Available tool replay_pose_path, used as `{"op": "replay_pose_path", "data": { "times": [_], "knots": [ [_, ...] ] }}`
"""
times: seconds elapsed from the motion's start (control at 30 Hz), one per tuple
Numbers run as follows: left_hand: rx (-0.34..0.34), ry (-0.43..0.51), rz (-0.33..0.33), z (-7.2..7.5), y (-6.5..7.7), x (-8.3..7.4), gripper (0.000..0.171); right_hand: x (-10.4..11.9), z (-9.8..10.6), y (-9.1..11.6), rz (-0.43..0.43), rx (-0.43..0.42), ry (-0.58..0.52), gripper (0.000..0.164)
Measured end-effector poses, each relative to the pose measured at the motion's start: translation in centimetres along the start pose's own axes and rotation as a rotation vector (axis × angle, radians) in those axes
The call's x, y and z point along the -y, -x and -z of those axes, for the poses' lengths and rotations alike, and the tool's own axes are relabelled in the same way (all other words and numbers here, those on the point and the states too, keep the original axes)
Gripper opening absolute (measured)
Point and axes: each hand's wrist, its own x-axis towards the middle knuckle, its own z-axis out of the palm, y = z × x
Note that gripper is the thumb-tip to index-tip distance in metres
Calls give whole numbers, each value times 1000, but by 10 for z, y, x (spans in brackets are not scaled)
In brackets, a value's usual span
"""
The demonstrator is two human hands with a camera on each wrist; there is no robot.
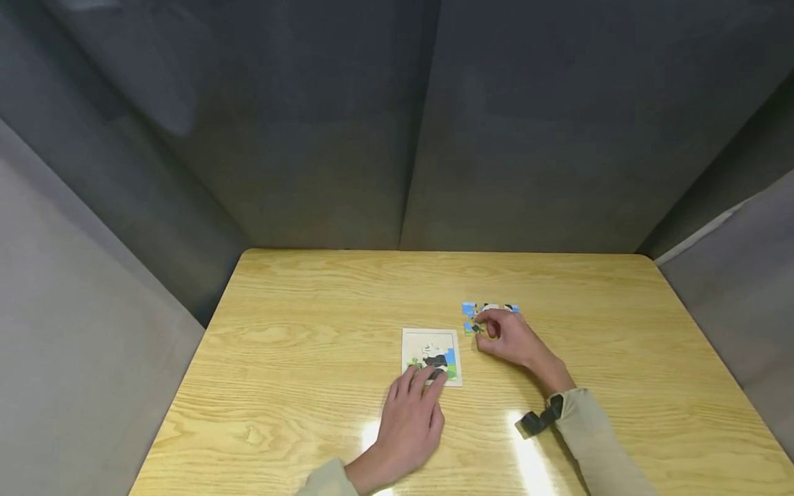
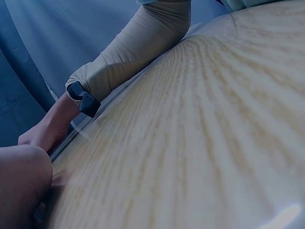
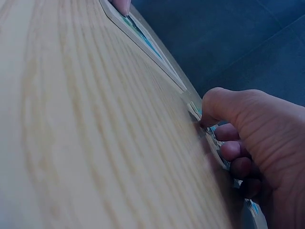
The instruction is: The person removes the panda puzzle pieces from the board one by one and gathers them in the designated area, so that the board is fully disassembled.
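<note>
A square puzzle board with a pale frame lies on the table, partly filled with a black-and-white panda picture in green and blue. My left hand rests its outstretched fingertips on the board's near edge, covering part of the picture. To the right, loose puzzle pieces in blue, white and black lie in a cluster. Over them my right hand pinches a small dark-and-green puzzle piece between thumb and index finger. In the right wrist view this hand bends down to the pieces, its other fingers curled.
The wooden table carries the board and pieces near its middle. Dark grey curtains stand along the back, with lighter panels at the sides. A black wrist camera sticks out from the right sleeve close above the tabletop.
</note>
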Motion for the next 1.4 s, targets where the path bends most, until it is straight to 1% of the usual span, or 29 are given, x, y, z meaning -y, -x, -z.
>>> {"op": "replay_pose_path", "data": {
  "times": [0.2, 0.5, 0.67, 0.93, 1.13, 1.33, 1.4],
  "knots": [
    [-4, -7, -1, -1, 0, 1, 49, -1, -1, 0, -9, 0, 1, 26],
    [-15, -15, -11, -3, 0, 2, 48, -2, -1, 0, 3, -11, 12, 24],
    [-15, -17, -16, -1, 0, 1, 48, -3, 0, 0, 1, -6, 9, 25],
    [-34, -20, -21, 1, 1, 0, 48, -5, 0, 0, 8, -5, -10, 26],
    [-16, -11, -15, 0, 0, 0, 49, -4, 1, 1, 8, -16, -29, 26],
    [4, -15, 4, -1, 0, 1, 49, 2, 5, 4, -31, -12, -49, 29],
    [7, -15, 10, 0, -1, 0, 49, 3, 6, 4, -31, -10, -49, 30]
  ]
}}
